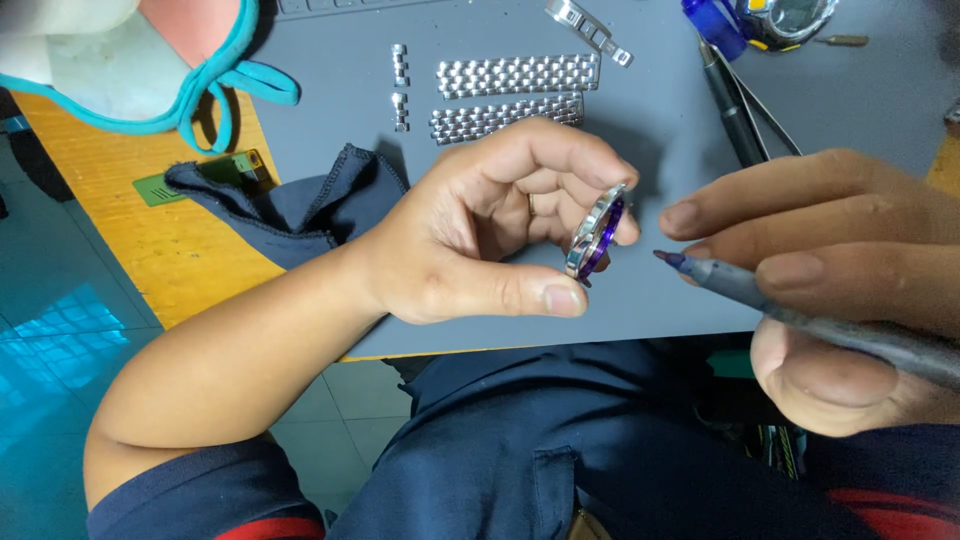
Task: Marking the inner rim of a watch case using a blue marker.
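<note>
While the left hand is curled shut around a round watch case, thumb under its lower edge and fingertips over the upper edge, the case stands on edge above the near part of the grey mat, its steel rim and purple face turned toward the right. Just to the right of it, the right hand has its grip closed on a grey pen-like tool, pinched between thumb and fingers, with the dark tip pointing left at the case; the tip is near the case but apart from it. Both hands are held above the desk, a yellow wooden top, on which the mat lies. Farther back on the mat lie two strips of steel bracelet links, side by side, with a few loose links to their left and a clasp piece beyond them. At the far right of the mat are tweezers and a dark slim tool, with a blue object and another watch at the top edge. A dark blue cloth lies bunched over the mat's left edge, close to the left wrist, and a white face mask with teal straps sits at the top left corner of the desk.
</note>
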